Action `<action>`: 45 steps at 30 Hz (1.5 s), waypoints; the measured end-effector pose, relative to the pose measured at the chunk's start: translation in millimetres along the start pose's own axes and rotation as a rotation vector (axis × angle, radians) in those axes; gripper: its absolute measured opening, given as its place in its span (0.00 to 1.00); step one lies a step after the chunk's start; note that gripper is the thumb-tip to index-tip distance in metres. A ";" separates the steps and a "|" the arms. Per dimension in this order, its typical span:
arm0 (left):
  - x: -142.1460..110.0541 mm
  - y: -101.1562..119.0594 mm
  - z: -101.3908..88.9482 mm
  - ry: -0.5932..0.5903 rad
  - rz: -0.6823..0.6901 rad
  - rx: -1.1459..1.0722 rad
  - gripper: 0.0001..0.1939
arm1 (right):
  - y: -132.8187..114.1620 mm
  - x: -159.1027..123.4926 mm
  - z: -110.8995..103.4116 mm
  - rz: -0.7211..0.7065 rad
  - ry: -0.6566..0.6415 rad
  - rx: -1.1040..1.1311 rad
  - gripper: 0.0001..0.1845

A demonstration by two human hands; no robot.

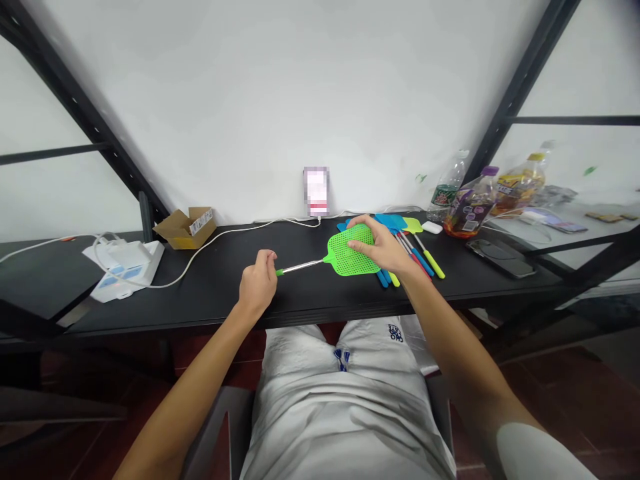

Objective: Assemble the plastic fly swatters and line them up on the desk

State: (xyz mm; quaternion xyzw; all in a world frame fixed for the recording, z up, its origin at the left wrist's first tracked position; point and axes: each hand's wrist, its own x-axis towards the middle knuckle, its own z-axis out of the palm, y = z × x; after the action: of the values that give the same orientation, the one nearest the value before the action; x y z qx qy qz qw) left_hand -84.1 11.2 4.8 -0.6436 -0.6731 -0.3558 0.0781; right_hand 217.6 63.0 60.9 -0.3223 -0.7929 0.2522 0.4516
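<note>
A green fly swatter [347, 257] is stretched between my two hands above the black table. My left hand [257, 283] is closed around its handle on the left, with only the green tip of the grip showing beside the silver metal rod. Thumb and fingers of my right hand [383, 245] grip the perforated green paddle on its right side. Beyond and beneath my right hand lie several more fly swatters [411, 252] with blue, yellow-green and red grips, partly hidden by that hand and the green paddle.
A phone [317, 192] leans on the wall, its cable running left across the table [210, 300]. At left are an open cardboard box [187, 229] and a power strip [127, 267]. Two bottles [470, 203], a white case [432, 227] and a dark phone [500, 258] stand or lie right.
</note>
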 end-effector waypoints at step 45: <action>-2.3 3.9 6.8 -0.107 0.630 -0.253 0.10 | -9.2 1.5 71.6 0.289 -0.070 0.628 0.22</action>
State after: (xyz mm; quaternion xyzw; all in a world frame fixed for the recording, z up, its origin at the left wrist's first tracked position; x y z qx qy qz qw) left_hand -77.7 12.9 0.0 -0.8423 -0.3946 -0.3606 0.0682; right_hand 151.5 50.3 34.8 -0.2676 -0.6380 0.5560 0.4607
